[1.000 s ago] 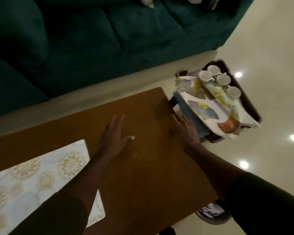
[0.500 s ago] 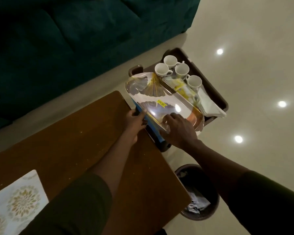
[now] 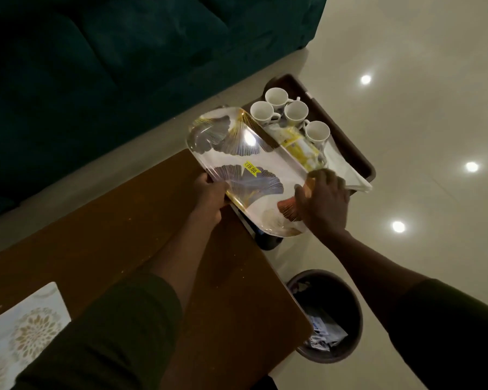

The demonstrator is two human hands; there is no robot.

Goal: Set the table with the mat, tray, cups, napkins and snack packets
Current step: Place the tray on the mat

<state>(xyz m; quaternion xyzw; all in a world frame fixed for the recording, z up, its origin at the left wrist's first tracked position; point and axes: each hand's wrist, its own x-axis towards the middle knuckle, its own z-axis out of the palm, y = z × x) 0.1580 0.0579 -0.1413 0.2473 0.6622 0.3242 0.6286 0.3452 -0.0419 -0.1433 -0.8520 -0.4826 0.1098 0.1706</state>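
Since a second ago both hands have left the bare tabletop and gone to the tray; half a second ago they were only reaching its near edge, now they grip it on both sides.

Nearest, lower left of frame: corner of the mat (image 3: 26, 333), pale with gold medallions, lying flat on the brown table (image 3: 119, 235). My dark sleeves cross the lower frame. Lower right, on the floor beside the table end: round dark bin (image 3: 326, 316) with crumpled paper inside.

Mid frame: left hand (image 3: 210, 194) clamped on the tray's left long edge, thumb on top, fingers under the rim. Right hand (image 3: 323, 199) spread over the tray's near right corner, fingers curled on the rim; I cannot tell how far they wrap underneath. Hands are apart, one on each side of the tray.

Tray (image 3: 262, 175): white, glossy, gold and blue-grey fan-leaf print, yellow price sticker (image 3: 251, 168) near its centre. It sits tilted off the table's far right corner, overlapping the corner at my left hand; the rest hangs over a dark brown box (image 3: 358, 156) standing on the floor. Whether it rests on something or is lifted clear, I cannot tell.

Farther, centre right: four white cups (image 3: 289, 114) upright and clustered in the box's far end. Just beside them, yellow-printed snack packets (image 3: 302, 146) and a folded white napkin (image 3: 347, 171) along the box's right side.

Upper left: dark green sofa (image 3: 110, 66). Pale glossy floor (image 3: 420, 94) at right, with light reflections.
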